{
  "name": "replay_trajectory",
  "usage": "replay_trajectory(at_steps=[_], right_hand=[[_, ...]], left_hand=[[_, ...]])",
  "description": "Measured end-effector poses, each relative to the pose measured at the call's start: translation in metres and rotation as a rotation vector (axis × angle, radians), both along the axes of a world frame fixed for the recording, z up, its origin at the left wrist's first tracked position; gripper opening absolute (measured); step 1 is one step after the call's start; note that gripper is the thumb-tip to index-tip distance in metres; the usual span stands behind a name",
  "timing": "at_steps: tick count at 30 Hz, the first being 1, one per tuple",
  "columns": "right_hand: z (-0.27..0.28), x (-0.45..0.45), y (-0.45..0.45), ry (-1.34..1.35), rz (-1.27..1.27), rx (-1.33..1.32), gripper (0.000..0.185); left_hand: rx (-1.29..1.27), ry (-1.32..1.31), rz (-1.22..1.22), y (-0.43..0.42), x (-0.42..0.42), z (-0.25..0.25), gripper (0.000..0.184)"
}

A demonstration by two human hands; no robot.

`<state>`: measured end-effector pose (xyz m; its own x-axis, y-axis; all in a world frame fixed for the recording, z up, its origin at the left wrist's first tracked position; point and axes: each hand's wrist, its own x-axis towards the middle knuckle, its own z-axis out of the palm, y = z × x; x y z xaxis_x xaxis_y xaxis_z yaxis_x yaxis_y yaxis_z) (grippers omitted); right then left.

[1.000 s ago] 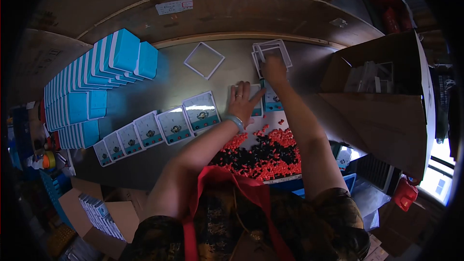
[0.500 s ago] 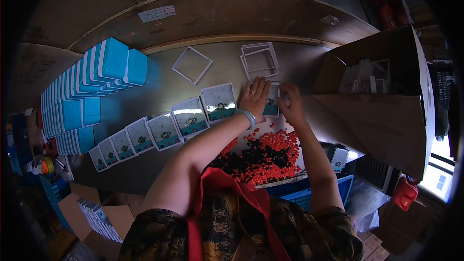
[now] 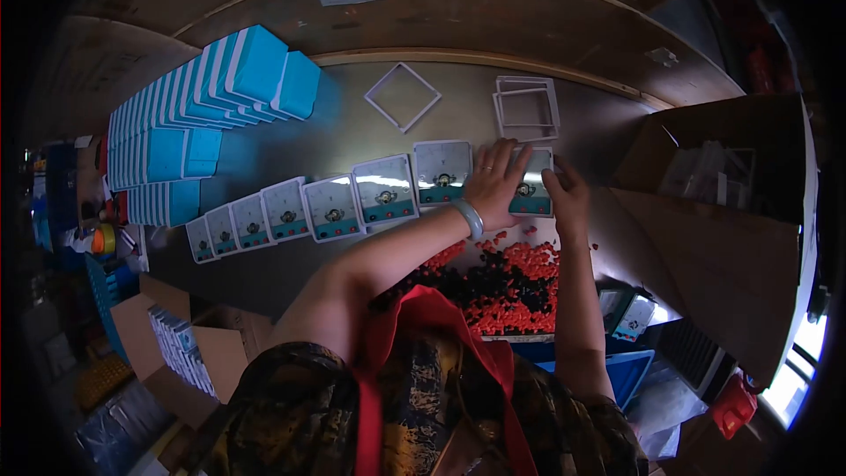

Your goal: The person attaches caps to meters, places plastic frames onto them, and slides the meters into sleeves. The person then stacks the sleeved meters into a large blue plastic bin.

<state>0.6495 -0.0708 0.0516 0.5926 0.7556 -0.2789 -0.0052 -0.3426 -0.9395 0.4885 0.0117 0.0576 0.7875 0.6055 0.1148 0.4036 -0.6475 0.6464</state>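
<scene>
A square meter (image 3: 532, 204) with a white rim, pale dial face and teal lower band lies on the bench between my hands. My left hand (image 3: 495, 182) is flat across its left side, fingers stretched out, covering part of the face. At the right rim is my right hand (image 3: 568, 197), its thumb and fingers apart and slightly bent, touching the edge. Left of them, a row of similar meters (image 3: 384, 187) runs down to the lower left, with small red and black parts on the teal bands. Nearer my body lies a pile of loose red and black pieces (image 3: 515, 286).
Teal-and-white housings (image 3: 256, 66) are stacked at the back left. A square white frame (image 3: 403, 97) and overlapping frames (image 3: 529, 110) lie behind my hands. On the right stands a cardboard box (image 3: 705, 238) holding clear parts; another open carton (image 3: 167, 322) sits lower left.
The view has shifted, so the bench contents appear farther right. My right hand has come in against the meter's right rim, while my left hand stays over its left side.
</scene>
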Motion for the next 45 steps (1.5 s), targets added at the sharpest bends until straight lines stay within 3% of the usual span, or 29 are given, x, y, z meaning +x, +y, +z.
replay_trajectory(at_steps=[3,7,9,12,13,15,17,19,22,25,26,28,29,34,37,38,40,43,45], right_hand=[[0.015,-0.022,0.008,-0.203,-0.062,-0.008,0.054],[0.041,-0.061,0.030,-0.526,0.000,-0.105,0.056],[0.047,-0.081,0.040,-0.586,0.051,-0.152,0.058],[0.047,-0.117,0.055,-0.680,0.126,-0.112,0.060],[0.045,-0.127,0.059,-0.679,0.130,-0.109,0.060],[0.040,-0.147,0.069,-0.671,0.200,-0.183,0.067],[0.026,-0.153,0.073,-0.603,0.233,-0.117,0.071],[0.020,-0.159,0.075,-0.449,0.255,-0.055,0.081],[0.022,-0.174,0.081,-0.410,0.295,-0.153,0.083],[0.015,-0.197,0.087,-0.370,0.309,-0.229,0.084],[0.011,-0.199,0.087,-0.370,0.316,-0.227,0.084],[0.009,-0.200,0.086,-0.176,0.270,-0.166,0.084],[0.010,-0.204,0.085,-0.159,0.248,-0.165,0.080],[0.018,-0.252,0.098,-0.122,0.325,-0.150,0.074],[0.019,-0.270,0.105,-0.207,0.333,-0.162,0.073],[0.017,-0.272,0.105,-0.155,0.329,-0.178,0.073],[0.022,-0.287,0.109,-0.102,0.327,-0.192,0.073],[0.029,-0.317,0.119,-0.095,0.355,-0.217,0.075],[0.024,-0.329,0.127,-0.123,0.413,-0.215,0.076]], left_hand=[[0.070,0.385,0.077,0.024,-0.046,-0.001,0.121],[0.096,0.300,0.055,0.037,-0.075,-0.003,0.121],[-0.025,-0.079,0.141,0.037,-0.096,0.001,0.125],[0.051,0.335,0.170,0.033,-0.146,0.006,0.135],[0.072,0.474,0.143,0.037,-0.160,-0.003,0.134],[0.112,0.427,0.132,0.041,-0.172,-0.010,0.132],[0.106,0.293,0.175,0.042,-0.187,-0.007,0.131],[0.012,-0.060,0.189,0.043,-0.212,-0.001,0.131],[0.021,0.409,0.185,0.049,-0.263,0.002,0.133],[0.031,0.438,0.134,0.050,-0.273,0.001,0.128],[0.041,0.405,0.146,0.050,-0.276,0.001,0.125],[0.082,0.039,0.192,0.050,-0.296,-0.001,0.123],[-0.033,-0.164,0.218,0.055,-0.308,-0.004,0.124],[0.056,0.405,0.269,0.073,-0.378,-0.011,0.127],[0.089,0.171,0.299,0.073,-0.393,-0.008,0.124],[0.005,-0.093,0.300,0.074,-0.409,-0.017,0.126],[-0.032,-0.146,0.280,0.077,-0.444,-0.011,0.131],[0.034,0.487,0.334,0.084,-0.478,-0.004,0.131],[0.018,0.424,0.376,0.087,-0.485,-0.008,0.127]])
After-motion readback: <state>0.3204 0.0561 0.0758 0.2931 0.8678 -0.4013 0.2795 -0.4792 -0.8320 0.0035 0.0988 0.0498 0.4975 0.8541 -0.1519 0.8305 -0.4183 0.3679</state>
